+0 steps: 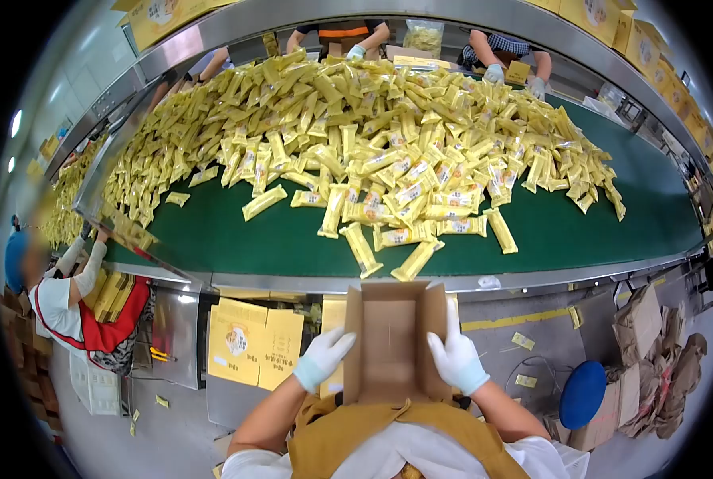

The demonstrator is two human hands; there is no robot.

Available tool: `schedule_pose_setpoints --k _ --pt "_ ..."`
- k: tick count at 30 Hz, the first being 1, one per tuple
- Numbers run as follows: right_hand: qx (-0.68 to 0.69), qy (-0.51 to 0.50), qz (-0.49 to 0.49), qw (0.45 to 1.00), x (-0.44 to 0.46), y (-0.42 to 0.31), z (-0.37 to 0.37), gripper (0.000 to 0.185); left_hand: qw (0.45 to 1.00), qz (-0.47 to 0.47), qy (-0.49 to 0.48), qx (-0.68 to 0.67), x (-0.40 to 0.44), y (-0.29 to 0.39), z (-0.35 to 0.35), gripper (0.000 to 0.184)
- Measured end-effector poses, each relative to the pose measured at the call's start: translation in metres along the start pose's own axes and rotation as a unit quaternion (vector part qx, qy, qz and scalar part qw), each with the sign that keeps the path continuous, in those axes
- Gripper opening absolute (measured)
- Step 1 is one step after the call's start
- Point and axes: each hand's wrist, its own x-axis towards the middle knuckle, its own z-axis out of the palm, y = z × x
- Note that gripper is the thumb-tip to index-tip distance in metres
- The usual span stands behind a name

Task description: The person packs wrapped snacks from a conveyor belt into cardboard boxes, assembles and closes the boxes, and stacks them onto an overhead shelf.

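An open cardboard box (391, 339) stands between my hands, its brown inside facing up with nothing in it. My left hand (324, 357), in a white glove, presses against the box's left side. On the right side, my right hand (456, 355), gloved too, grips the wall with its fingers outside and the thumb near the rim. Just beyond the box, yellow wrapped snack packs (408, 195) lie heaped on the green conveyor belt (269, 239). A few loose packs rest close to the belt's near edge.
Flattened yellow cartons (249, 339) stand below the belt at left. A blue stool (582, 394) and crumpled brown paper (660, 367) are at right. Co-workers' gloved hands (494, 74) work across the belt; another person (81, 299) stands at left. A metal rail (332, 285) edges the belt.
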Motion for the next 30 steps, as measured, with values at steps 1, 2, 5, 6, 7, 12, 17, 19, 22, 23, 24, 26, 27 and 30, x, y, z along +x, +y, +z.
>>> schedule_pose_setpoints --k 1,2,5,6,7,12,17,19,22,23,24,26,27,30 --pt "0.057 0.021 -0.019 0.998 -0.002 0.017 0.004 0.077 1.000 0.025 0.010 0.004 0.002 -0.020 -0.006 0.042" --pt "0.170 0.058 -0.057 0.982 -0.002 0.024 0.007 0.064 0.999 0.049 0.019 0.008 0.003 -0.054 -0.007 0.041" --pt "0.212 0.079 0.033 0.974 0.005 0.082 0.054 0.058 0.963 -0.002 0.113 -0.244 0.001 -0.052 0.017 0.043" --pt "0.167 0.077 -0.001 0.983 0.008 0.108 0.086 0.055 0.978 0.000 0.166 -0.127 0.010 -0.080 0.033 0.048" --pt "0.123 0.073 -0.034 0.989 0.013 0.121 0.113 0.052 0.966 0.054 0.252 0.009 0.025 -0.108 0.058 0.054" --pt "-0.091 0.230 -0.137 0.959 0.100 0.074 0.046 0.057 0.855 0.273 0.347 0.273 0.101 -0.047 0.008 0.060" --pt "-0.202 0.270 -0.170 0.926 0.207 0.082 -0.030 0.059 0.839 0.403 0.087 0.355 0.185 0.044 -0.028 0.069" --pt "-0.258 0.249 -0.119 0.926 0.244 0.086 -0.037 0.059 0.835 0.378 0.006 0.400 0.210 0.055 -0.011 0.079" --pt "-0.185 0.260 -0.148 0.936 0.285 0.090 -0.032 0.063 0.808 0.296 -0.027 0.509 0.230 0.067 0.015 0.079" --pt "-0.198 0.278 -0.150 0.928 0.294 0.088 -0.025 0.064 0.797 0.295 -0.015 0.526 0.237 0.062 0.016 0.076" --pt "-0.226 0.295 -0.143 0.917 0.302 0.089 -0.018 0.068 0.787 0.293 -0.004 0.543 0.243 0.061 0.015 0.073" --pt "-0.221 0.307 -0.127 0.917 0.311 0.083 -0.013 0.069 0.778 0.302 0.012 0.551 0.259 0.051 0.001 0.068" --pt "-0.217 0.314 -0.119 0.916 0.311 0.077 -0.008 0.070 0.775 0.308 0.036 0.551 0.261 0.050 -0.012 0.065" --pt "-0.226 0.303 -0.102 0.920 0.300 0.054 0.014 0.069 0.787 0.312 0.069 0.527 0.268 0.036 -0.049 0.060"
